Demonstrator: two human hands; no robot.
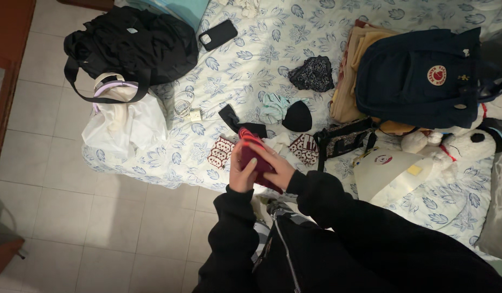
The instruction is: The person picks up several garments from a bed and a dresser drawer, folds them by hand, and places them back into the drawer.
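Both my left hand (241, 172) and right hand (275, 167) have fingers closed on the dark red cloth (253, 155) at frame centre; I judge a loose grip could drop it off the bed (251, 65) edge onto the floor (99, 217).

A round red and white label (437, 75) is seen on the front of the navy backpack (413, 81) lying on the bed. A small yellow square label (414, 170) is stuck on the cream dome-shaped item (389, 173) nearby.
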